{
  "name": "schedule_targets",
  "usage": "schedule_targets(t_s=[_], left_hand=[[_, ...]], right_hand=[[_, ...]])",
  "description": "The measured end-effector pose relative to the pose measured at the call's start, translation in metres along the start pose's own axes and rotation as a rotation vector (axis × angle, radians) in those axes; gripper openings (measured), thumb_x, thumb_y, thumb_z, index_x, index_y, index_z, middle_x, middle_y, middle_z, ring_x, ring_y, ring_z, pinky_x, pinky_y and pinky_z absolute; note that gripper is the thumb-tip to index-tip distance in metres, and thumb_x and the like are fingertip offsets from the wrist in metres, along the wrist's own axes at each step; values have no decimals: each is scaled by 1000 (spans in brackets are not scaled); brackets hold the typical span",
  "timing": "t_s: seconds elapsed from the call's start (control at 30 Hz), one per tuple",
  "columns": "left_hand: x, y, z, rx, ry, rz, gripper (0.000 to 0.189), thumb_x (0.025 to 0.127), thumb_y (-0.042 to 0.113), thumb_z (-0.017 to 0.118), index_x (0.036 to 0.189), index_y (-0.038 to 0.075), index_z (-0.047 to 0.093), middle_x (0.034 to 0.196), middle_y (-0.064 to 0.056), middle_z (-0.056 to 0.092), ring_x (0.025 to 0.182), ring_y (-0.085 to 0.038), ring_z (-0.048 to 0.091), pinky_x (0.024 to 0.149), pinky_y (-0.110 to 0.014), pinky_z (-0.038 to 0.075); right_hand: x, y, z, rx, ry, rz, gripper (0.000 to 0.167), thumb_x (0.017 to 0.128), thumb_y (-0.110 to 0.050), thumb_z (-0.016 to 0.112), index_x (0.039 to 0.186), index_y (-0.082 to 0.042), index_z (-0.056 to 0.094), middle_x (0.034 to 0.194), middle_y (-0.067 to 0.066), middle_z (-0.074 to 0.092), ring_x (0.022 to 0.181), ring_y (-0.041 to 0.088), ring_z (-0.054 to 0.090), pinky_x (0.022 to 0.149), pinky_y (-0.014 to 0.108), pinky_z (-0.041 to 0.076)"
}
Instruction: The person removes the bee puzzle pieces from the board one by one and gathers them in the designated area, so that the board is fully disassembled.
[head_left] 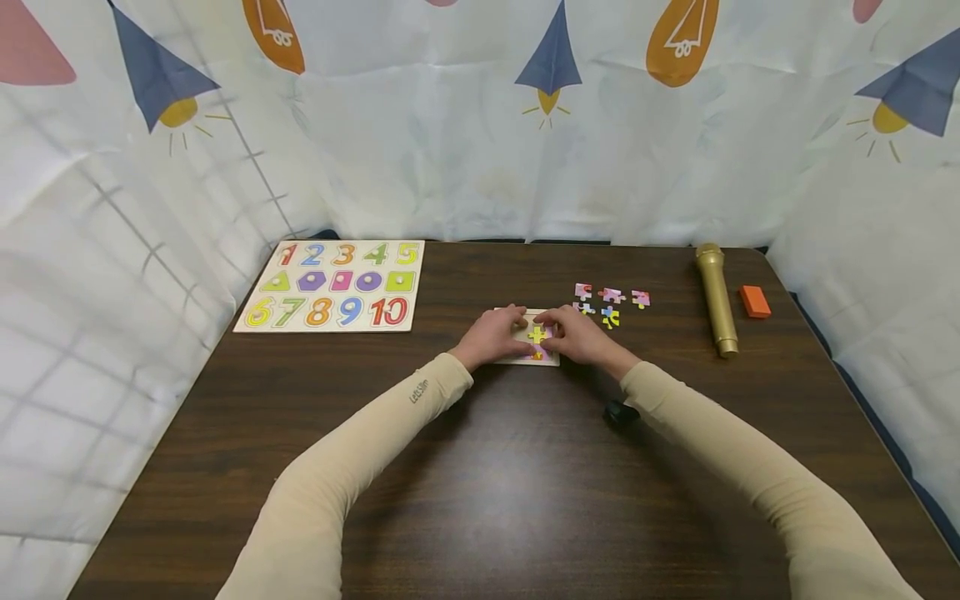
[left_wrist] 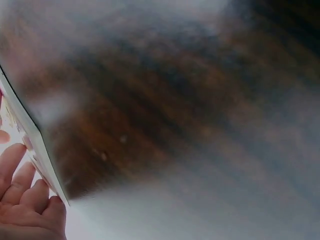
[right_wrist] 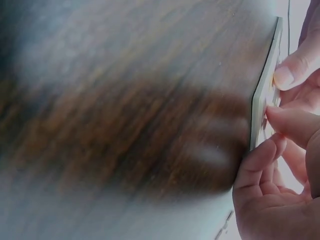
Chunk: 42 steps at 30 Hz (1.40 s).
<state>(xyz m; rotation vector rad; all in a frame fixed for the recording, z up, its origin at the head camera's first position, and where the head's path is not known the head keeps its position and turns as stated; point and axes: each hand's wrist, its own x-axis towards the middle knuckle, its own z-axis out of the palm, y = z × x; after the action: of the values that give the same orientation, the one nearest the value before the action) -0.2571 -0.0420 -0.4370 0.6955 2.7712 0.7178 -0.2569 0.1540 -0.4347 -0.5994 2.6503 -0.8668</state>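
A small jigsaw puzzle board [head_left: 512, 361] with a pale rim lies flat on the table between both hands. On it sits a yellow puzzle piece [head_left: 537, 334], above pink and orange printing. My left hand [head_left: 491, 337] grips the board's left side, its thumb reaching over the face; in the left wrist view its fingers [left_wrist: 36, 196] curl along the edge. From the right, my right hand [head_left: 585, 340] bends its thumb and fingers around the yellow piece. Its thumb [right_wrist: 292, 122] presses on the board's face in the right wrist view, and its other fingers curl at the edge.
Several loose puzzle pieces [head_left: 612, 295] lie just behind the right hand. At the back left is a number and shape board [head_left: 330, 327]. A gold microphone [head_left: 717, 300] and an orange block [head_left: 755, 302] lie at the right. Printed curtains [head_left: 465, 167] surround the table.
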Motion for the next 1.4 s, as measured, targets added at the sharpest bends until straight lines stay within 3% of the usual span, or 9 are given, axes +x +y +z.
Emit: schedule_targets(t_s=[0.23, 0.53, 0.9, 1.17, 1.4], left_hand=[[1, -3, 3, -2, 5, 4, 55, 83, 36, 78, 125, 3, 64, 145, -10, 51, 130, -29, 49, 107, -38, 39], [0, -3, 2, -6, 4, -3, 55, 84, 37, 78, 126, 4, 64, 146, -9, 50, 133, -27, 47, 109, -37, 37], [-2, -4, -2, 16, -19, 25, 53, 88, 36, 73, 129, 4, 63, 150, -9, 45, 140, -25, 38, 113, -39, 32], [1, -16, -12, 3, -120, 96, 51, 93, 31, 69, 135, 4, 59, 153, -8, 39, 144, -22, 30, 115, -38, 27], [4, -23, -19, -12, -197, 113, 48, 92, 23, 69, 136, 6, 58, 155, -4, 37, 145, -19, 27, 116, -36, 26]], right_hand=[[-2, 2, -1, -15, -3, 0, 35, 93, -15, 67, 127, -6, 64, 112, 13, 57, 95, 26, 50, 83, 38, 45], [-3, 5, -2, -40, 18, -61, 32, 95, -16, 65, 126, -6, 66, 117, 14, 60, 100, 27, 55, 88, 43, 47], [-3, 8, -2, -67, 47, -84, 31, 95, -17, 66, 124, -7, 68, 116, 13, 59, 94, 25, 57, 79, 40, 48], [-3, 7, -3, -44, 44, -74, 32, 94, -17, 67, 124, -7, 68, 115, 13, 59, 92, 25, 56, 79, 39, 47], [-5, 9, -3, -19, 40, -78, 32, 94, -17, 66, 125, -8, 68, 116, 12, 59, 96, 26, 58, 83, 41, 48]])
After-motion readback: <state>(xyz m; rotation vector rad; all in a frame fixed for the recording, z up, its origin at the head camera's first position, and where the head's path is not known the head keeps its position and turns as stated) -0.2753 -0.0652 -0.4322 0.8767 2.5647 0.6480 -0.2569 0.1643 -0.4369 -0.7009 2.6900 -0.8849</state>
